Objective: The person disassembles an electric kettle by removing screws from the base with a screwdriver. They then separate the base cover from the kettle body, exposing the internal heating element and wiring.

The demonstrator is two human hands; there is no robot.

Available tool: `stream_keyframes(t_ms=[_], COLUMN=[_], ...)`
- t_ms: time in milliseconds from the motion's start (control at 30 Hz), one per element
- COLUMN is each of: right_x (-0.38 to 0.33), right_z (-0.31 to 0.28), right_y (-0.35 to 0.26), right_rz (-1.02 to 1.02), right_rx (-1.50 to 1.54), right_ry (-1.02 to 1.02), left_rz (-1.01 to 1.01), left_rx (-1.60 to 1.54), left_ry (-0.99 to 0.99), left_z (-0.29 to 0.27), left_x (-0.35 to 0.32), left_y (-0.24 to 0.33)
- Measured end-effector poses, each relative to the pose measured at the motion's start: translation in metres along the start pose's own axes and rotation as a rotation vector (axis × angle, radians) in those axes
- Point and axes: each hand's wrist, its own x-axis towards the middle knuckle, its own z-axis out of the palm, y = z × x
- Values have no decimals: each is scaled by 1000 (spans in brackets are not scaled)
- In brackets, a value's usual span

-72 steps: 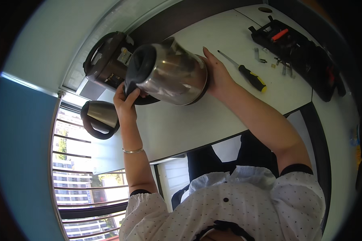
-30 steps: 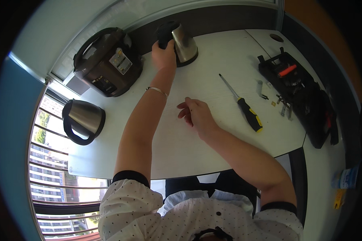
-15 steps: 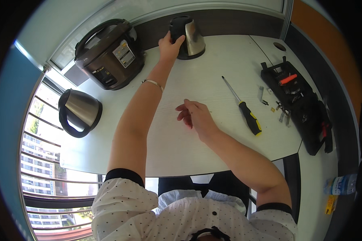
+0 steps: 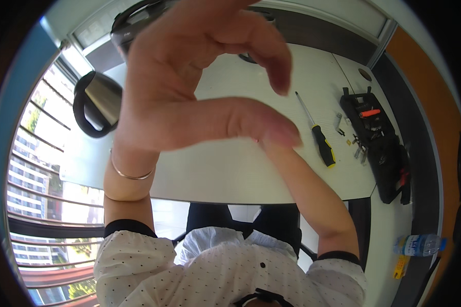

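On the desk, a kettle sits left of the half-curled, empty left hand; the right hand's grip is hidden.

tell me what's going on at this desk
A person holds their left hand up close to the camera, thumb and fingers apart, with nothing in it. The right hand is mostly hidden behind it, so its grip can't be made out. One kettle sits at the left; a cooker and another kettle are partly covered by the left hand. A screwdriver lies by the open tool case.
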Motion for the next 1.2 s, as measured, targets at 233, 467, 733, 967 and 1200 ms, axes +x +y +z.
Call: stream_keyframes(t_ms=[233,467,733,967,1200], right_x=[-7,-7,-6,-1,-11], right_z=[5,3,-4,2,-7], right_y=[-5,-4,1,9,-4], right_rz=[-84,-118,-86,-91,-84], right_rx=[-154,-207,-270,-313,-360], right_ry=[27,78,118,53,73], left_rz=[182,222,182,128,-825], left_rx=[-165,-149,-28,485,1703], left_ry=[-129,-112,-86,162,721], left_z=[49,56,35,2,-94], left_x=[-42,-63,-98,-126,-216], left_y=[48,72,101,136,69])
